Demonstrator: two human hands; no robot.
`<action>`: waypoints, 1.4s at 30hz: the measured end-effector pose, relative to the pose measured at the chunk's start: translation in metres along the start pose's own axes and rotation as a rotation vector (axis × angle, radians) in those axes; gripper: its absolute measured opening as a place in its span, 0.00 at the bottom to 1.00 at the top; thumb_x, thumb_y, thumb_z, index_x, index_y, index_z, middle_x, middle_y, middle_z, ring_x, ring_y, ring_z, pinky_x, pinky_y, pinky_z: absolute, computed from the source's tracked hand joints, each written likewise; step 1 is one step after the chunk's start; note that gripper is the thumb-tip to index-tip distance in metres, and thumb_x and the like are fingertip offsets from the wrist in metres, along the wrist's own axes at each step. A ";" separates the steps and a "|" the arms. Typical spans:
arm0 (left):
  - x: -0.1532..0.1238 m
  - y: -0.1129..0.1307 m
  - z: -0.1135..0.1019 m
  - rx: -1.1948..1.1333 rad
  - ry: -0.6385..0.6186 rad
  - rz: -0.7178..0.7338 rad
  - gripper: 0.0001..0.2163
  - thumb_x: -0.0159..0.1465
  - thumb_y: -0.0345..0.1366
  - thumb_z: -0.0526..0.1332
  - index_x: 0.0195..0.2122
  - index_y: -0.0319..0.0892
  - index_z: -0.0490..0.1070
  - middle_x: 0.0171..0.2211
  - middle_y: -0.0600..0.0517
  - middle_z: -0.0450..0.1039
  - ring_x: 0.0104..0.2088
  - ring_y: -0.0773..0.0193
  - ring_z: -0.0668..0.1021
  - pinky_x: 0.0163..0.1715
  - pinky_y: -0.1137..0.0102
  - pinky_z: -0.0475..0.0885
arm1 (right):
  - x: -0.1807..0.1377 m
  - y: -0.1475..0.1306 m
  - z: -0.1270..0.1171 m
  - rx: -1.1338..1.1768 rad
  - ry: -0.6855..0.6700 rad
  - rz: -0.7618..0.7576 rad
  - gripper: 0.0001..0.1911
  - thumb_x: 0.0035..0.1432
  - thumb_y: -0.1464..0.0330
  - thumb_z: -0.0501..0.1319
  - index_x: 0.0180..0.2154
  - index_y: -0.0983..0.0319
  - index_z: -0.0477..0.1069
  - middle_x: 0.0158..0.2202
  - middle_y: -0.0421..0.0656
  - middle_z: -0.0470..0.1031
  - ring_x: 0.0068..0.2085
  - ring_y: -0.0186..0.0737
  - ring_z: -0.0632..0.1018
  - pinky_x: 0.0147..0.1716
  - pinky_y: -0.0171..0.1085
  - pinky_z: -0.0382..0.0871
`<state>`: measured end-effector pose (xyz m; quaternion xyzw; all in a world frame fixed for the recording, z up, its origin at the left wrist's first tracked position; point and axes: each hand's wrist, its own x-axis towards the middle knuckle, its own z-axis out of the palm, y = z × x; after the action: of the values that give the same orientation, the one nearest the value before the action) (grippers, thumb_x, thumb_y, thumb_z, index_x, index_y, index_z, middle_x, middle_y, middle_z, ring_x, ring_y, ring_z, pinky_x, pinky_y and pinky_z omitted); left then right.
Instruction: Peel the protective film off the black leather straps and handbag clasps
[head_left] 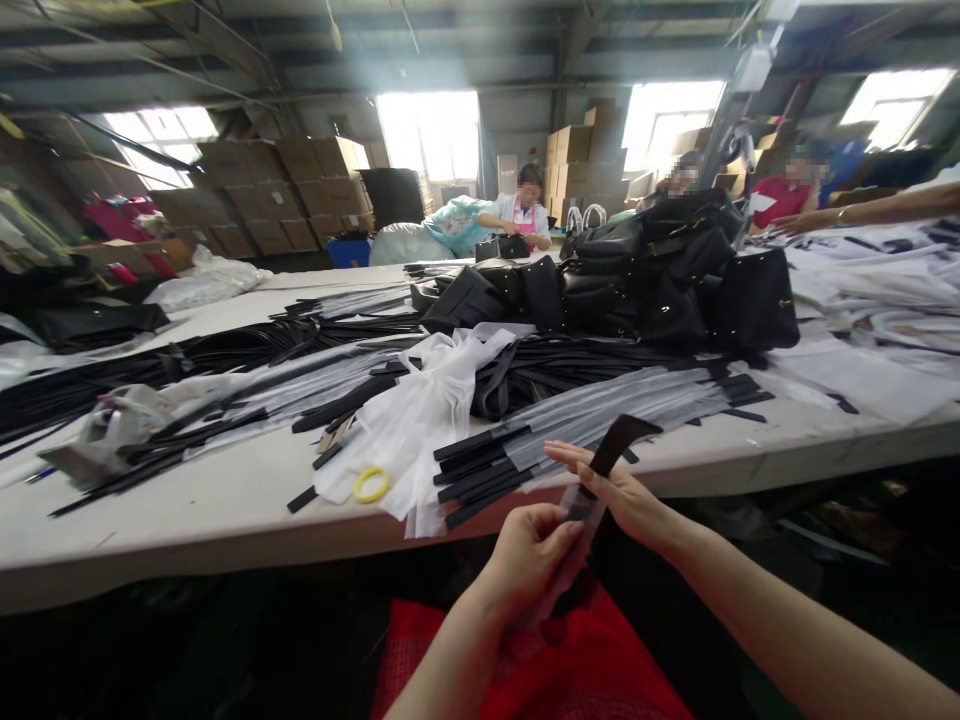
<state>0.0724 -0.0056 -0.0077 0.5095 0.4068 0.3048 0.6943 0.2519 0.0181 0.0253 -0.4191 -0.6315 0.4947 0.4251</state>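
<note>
My left hand [532,555] is closed around a clear plastic sleeve [564,565] just below the table edge. My right hand [619,492] holds a black strap [616,440] whose lower end goes into that sleeve; its upper end curls above my fingers. In front of my hands lie several black straps in clear sleeves [570,420] on the white table [225,500].
A yellow ring [371,485] lies on white plastic bags [420,410]. More black straps [187,360] spread left. Black handbags [660,280] are piled at the back. Other people [525,210] work across the table. Red fabric [555,670] is under my arms.
</note>
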 end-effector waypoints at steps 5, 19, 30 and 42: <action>-0.005 -0.005 -0.007 0.093 -0.032 -0.014 0.19 0.56 0.51 0.65 0.27 0.37 0.73 0.20 0.53 0.71 0.18 0.71 0.67 0.19 0.75 0.61 | 0.005 -0.014 -0.019 0.245 0.236 0.025 0.23 0.66 0.50 0.52 0.51 0.54 0.76 0.56 0.44 0.74 0.60 0.51 0.70 0.62 0.54 0.58; -0.002 0.003 -0.015 0.039 -0.030 0.052 0.19 0.60 0.51 0.64 0.29 0.36 0.75 0.22 0.51 0.73 0.19 0.71 0.69 0.21 0.75 0.62 | -0.007 -0.014 -0.001 -0.111 -0.094 0.106 0.27 0.59 0.47 0.58 0.48 0.59 0.77 0.48 0.47 0.78 0.52 0.51 0.76 0.56 0.50 0.66; -0.019 0.002 -0.035 0.020 -0.334 -0.140 0.24 0.56 0.57 0.64 0.35 0.37 0.72 0.29 0.48 0.78 0.24 0.68 0.76 0.24 0.75 0.67 | 0.006 -0.025 -0.065 0.082 0.408 0.122 0.20 0.59 0.53 0.63 0.33 0.66 0.75 0.30 0.47 0.78 0.24 0.32 0.71 0.21 0.34 0.62; -0.020 0.030 -0.078 0.233 -0.328 -0.277 0.19 0.61 0.53 0.61 0.37 0.40 0.70 0.24 0.55 0.73 0.18 0.71 0.73 0.19 0.77 0.65 | 0.025 -0.007 -0.244 0.039 0.942 0.187 0.15 0.64 0.69 0.58 0.25 0.69 0.71 0.52 0.66 0.73 0.26 0.21 0.70 0.22 0.40 0.55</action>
<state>-0.0056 0.0223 0.0140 0.5684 0.3870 0.0710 0.7226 0.4763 0.1066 0.0715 -0.6445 -0.3203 0.2991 0.6265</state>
